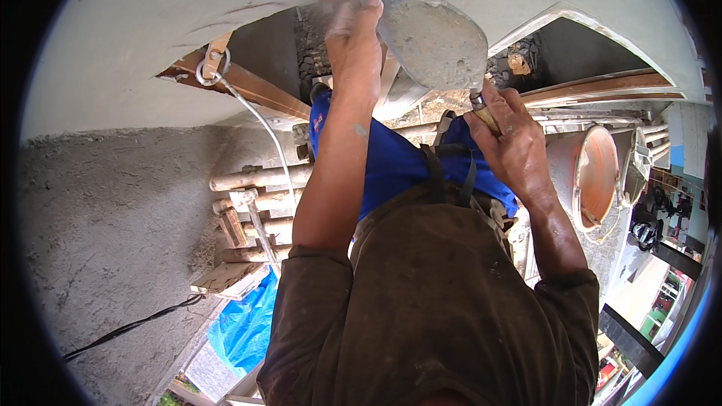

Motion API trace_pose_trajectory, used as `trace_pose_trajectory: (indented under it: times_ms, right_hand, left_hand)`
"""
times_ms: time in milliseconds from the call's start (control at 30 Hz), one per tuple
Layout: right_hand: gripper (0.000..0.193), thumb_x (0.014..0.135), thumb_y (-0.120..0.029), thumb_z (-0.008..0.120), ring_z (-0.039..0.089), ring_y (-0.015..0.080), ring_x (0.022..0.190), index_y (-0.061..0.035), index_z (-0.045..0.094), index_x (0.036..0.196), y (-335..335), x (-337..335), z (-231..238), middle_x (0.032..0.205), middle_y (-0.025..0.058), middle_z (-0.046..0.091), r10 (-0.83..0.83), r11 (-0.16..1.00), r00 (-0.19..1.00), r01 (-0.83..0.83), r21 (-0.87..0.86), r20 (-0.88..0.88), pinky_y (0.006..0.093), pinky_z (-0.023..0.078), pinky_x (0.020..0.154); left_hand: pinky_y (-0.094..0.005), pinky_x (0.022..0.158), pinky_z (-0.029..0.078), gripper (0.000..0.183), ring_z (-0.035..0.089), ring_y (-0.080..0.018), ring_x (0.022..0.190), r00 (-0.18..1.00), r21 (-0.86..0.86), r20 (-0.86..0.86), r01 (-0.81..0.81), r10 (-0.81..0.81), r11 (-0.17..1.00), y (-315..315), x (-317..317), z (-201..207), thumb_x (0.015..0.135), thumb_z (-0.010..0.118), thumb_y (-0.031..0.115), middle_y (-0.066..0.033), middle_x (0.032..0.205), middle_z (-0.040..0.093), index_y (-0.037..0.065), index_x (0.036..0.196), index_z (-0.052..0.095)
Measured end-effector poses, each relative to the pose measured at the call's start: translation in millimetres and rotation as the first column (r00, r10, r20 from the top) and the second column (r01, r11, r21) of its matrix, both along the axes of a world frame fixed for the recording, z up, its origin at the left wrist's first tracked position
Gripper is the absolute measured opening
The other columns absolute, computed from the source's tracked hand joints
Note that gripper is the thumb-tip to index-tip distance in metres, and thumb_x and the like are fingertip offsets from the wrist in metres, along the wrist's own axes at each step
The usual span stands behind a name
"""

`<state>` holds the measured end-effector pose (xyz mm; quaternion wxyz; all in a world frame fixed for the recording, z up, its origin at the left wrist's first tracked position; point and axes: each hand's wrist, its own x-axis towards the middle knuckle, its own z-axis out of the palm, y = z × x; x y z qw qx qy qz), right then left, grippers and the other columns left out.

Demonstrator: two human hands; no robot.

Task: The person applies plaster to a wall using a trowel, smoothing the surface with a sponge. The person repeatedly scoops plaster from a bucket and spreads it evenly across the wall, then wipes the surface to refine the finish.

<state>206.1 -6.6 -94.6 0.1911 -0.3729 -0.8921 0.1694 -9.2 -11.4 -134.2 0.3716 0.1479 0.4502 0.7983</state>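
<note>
Pale wall point(150, 30): curved over us, 10-12 o'clock
Trowel point(440, 37): 1 o'clock, grey-smeared blade nr wall
R hand point(513, 131): 2 o'clock, we'd wrapped it round wooden handle point(486, 116), prob. to steer
L hand point(355, 53): 12 o'clock, thumb at blade edge, poss. steadying; fingers blurred, we couldn't tell if pinching
Bucket point(599, 177): 3 o'clock, prob. kept handy

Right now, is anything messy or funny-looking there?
Just one little thing: a grey smudge on the left forearm. It looks odd because the skin around it is mostly clean. It might have come from the trowel in the right hand, which looks grey and smeared too.
</note>
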Motion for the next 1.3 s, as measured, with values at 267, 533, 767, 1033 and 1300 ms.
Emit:
trace_pose_trajectory:
  times_ms: [267, 533, 767, 1033, 1300]
  right_hand:
    - [0.047, 0.083, -0.01, 0.07, 0.062, 0.0309, 0.073, -0.0008, 0.056, 0.127, 4.7, 7.6, -0.8, 0.089, 0.0149, 0.057, 0.007, 1.0, 1.0, -0.007, -0.02, -0.014, 0.0381, 0.05, 0.066]
    - [0.049, 0.083, -0.01, 0.07, 0.063, 0.0326, 0.074, -0.003, 0.056, 0.129, 11.2, 17.7, -4.1, 0.09, 0.0152, 0.058, 0.009, 0.999, 0.999, -0.01, -0.035, -0.035, 0.0395, 0.05, 0.065]
    - [0.048, 0.083, -0.012, 0.07, 0.064, 0.0333, 0.076, -0.0029, 0.056, 0.128, 16.2, 26.3, -3.9, 0.093, 0.0163, 0.06, -0.004, 0.999, 1.0, 0.003, -0.037, -0.022, 0.039, 0.051, 0.067]
    - [0.047, 0.083, -0.012, 0.07, 0.065, 0.0328, 0.077, -0.0007, 0.057, 0.126, 18.7, 35.4, -3.2, 0.095, 0.0178, 0.061, -0.043, 0.998, 0.998, 0.041, -0.055, -0.04, 0.0384, 0.052, 0.068]
    - [0.045, 0.083, -0.011, 0.07, 0.064, 0.0315, 0.075, 0.0026, 0.057, 0.124, 20.3, 43.0, -3.4, 0.093, 0.0165, 0.061, -0.061, 0.996, 0.997, 0.058, -0.064, -0.044, 0.0377, 0.051, 0.066]
  left_hand:
    - [-0.0246, 0.066, 0.04, 0.015, 0.049, -0.0055, 0.073, 0.998, -0.035, -0.066, 0.008, -0.01, 0.999, 4.6, 5.0, -0.2, 0.092, 0.059, 0.017, 0.0012, 0.082, 0.06, 0.003, 0.095, 0.065]
    - [-0.0183, 0.06, 0.033, 0.012, 0.046, -0.0022, 0.072, 1.0, 0.04, -0.006, 0.026, -0.025, 0.999, 12.7, 17.1, 2.8, 0.089, 0.064, 0.018, 0.005, 0.082, 0.058, 0.006, 0.093, 0.063]
    - [-0.0188, 0.056, 0.03, 0.013, 0.042, -0.0009, 0.065, 0.998, -0.021, -0.041, 0.04, -0.041, 0.999, 18.2, 22.6, 0.1, 0.088, 0.066, 0.018, 0.0062, 0.079, 0.057, 0.006, 0.092, 0.063]
    - [-0.0183, 0.053, 0.028, 0.014, 0.04, -0.0005, 0.062, 0.998, -0.037, -0.046, 0.05, -0.052, 0.998, 27.1, 33.8, 3.0, 0.087, 0.067, 0.019, 0.0071, 0.076, 0.056, 0.006, 0.094, 0.065]
    - [-0.0206, 0.062, 0.031, 0.014, 0.041, -0.0019, 0.072, 0.992, -0.05, -0.088, 0.086, -0.09, 0.995, 35.7, 38.3, -6.0, 0.087, 0.067, 0.019, 0.0078, 0.08, 0.052, 0.008, 0.096, 0.066]
